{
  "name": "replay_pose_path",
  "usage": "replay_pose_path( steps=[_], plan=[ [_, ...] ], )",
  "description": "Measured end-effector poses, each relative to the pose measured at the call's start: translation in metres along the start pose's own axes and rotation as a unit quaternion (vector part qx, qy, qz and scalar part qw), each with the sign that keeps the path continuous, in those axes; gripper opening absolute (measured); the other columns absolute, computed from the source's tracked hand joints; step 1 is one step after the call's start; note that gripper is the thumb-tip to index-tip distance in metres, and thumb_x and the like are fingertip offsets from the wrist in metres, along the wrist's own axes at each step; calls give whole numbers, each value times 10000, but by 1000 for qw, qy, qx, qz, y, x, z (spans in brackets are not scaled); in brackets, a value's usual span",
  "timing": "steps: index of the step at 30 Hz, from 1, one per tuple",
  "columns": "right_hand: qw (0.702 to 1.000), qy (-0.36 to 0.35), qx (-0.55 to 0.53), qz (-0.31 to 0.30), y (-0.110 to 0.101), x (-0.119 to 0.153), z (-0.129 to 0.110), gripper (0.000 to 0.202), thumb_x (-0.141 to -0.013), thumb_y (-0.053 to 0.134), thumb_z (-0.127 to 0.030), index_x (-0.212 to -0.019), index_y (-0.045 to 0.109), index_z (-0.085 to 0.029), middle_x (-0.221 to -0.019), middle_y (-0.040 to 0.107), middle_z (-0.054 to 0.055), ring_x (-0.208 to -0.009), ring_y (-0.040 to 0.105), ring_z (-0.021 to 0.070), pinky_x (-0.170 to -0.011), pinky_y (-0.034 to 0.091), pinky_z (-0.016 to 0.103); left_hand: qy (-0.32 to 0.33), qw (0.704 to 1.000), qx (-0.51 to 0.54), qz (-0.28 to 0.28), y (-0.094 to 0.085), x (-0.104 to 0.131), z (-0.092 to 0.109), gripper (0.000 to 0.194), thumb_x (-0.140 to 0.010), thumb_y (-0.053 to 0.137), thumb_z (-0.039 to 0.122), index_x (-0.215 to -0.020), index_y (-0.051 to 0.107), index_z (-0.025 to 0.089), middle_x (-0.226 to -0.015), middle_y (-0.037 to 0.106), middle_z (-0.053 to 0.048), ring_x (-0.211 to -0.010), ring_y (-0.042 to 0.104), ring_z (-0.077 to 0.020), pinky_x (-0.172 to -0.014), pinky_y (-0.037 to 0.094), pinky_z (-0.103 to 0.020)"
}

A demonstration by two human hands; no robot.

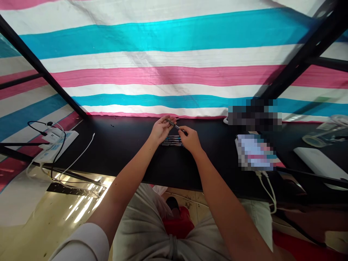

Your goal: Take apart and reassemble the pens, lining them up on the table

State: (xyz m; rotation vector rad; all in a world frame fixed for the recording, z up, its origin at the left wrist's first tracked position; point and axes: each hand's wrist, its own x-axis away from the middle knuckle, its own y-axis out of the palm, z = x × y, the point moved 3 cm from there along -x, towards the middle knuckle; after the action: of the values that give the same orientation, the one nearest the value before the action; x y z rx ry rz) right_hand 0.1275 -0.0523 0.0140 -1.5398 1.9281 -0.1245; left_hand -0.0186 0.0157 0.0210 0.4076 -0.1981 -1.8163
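A slim dark pen is held at a slant above the black table, between my two hands. My left hand is closed on its upper left end, with the palm partly turned up. Thumb and fingers of my right hand pinch its lower right end. Just beneath the hands, several similar pens lie side by side on the table, and my right hand partly covers their right ends. Fine details of the held pen are too small to make out.
A white power strip with plugs and cables sits at the table's left end. To the right are a blurred phone-like device with a white cable, a white box and a clear roll of tape. A striped sheet hangs behind.
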Motion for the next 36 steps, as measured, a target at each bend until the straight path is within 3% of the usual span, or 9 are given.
replay_pose_path(
  steps=[4, 8, 14, 19, 24, 29, 32, 36],
  plan=[
    [1000, -5, -18, 5, -1, 2, -3, 325, -922, 459, -342, -1035, 725, -195, -872, 717, 54, -760, 625, 216, -749, 454, 326, -3, 998, 60, 6, -1, 1, -1, 114, -874, 638, 146, -977, 594, 162, -1022, 703, -74, -1038, 705, -201, -1016, 510, -414],
    [1000, -11, -20, 21, 0, 1, 0, 279, -895, 465, -301, -971, 712, -195, -869, 708, 57, -793, 628, 225, -762, 458, 337, -20, 998, 52, 19, -5, 2, 0, 179, -839, 735, 240, -931, 625, 134, -948, 714, -79, -879, 727, -198, -914, 561, -408],
    [998, -48, 24, 28, 3, -2, 7, 225, -854, 473, -235, -956, 667, -179, -899, 664, 87, -818, 605, 235, -786, 469, 366, -23, 998, 44, -26, -6, 3, 4, 189, -826, 743, 195, -986, 661, 136, -1089, 730, -108, -987, 729, -225, -908, 575, -381],
    [997, -47, 66, 15, 6, -2, 12, 152, -804, 506, -172, -894, 627, -193, -912, 613, 96, -857, 580, 245, -807, 478, 384, -12, 1000, -4, 24, -12, 1, -3, 232, -805, 780, 256, -938, 640, 127, -968, 748, -103, -875, 742, -207, -835, 601, -380],
    [995, -32, 80, 40, 3, -2, 13, 141, -747, 510, -114, -838, 565, -207, -927, 572, 92, -873, 556, 243, -810, 484, 389, 5, 998, -55, 27, -11, 0, -5, 287, -773, 808, 330, -858, 644, 111, -871, 737, -95, -747, 726, -182, -680, 606, -312],
    [996, -50, 60, 47, 6, -2, 11, 159, -826, 534, -198, -958, 620, -178, -1014, 588, 129, -935, 582, 258, -870, 502, 411, -4, 996, -76, 43, -11, 1, -4, 340, -777, 804, 398, -844, 609, 128, -860, 734, -81, -713, 727, -174, -654, 608, -303],
    [995, -63, 59, 42, 7, -3, 10, 186, -879, 471, -194, -930, 649, -178, -993, 604, 130, -950, 597, 260, -898, 501, 419, -10, 996, -82, 46, -11, 2, -3, 349, -789, 796, 403, -835, 580, 133, -856, 733, -81, -698, 731, -178, -641, 609, -305],
    [996, -60, 64, 36, 5, -3, 12, 128, -821, 511, -147, -852, 626, -193, -951, 591, 109, -888, 591, 247, -839, 511, 408, -24, 994, -88, 52, -9, 4, -3, 367, -806, 785, 395, -807, 518, 143, -854, 731, -87, -665, 734, -191, -603, 611, -314]
  ],
)
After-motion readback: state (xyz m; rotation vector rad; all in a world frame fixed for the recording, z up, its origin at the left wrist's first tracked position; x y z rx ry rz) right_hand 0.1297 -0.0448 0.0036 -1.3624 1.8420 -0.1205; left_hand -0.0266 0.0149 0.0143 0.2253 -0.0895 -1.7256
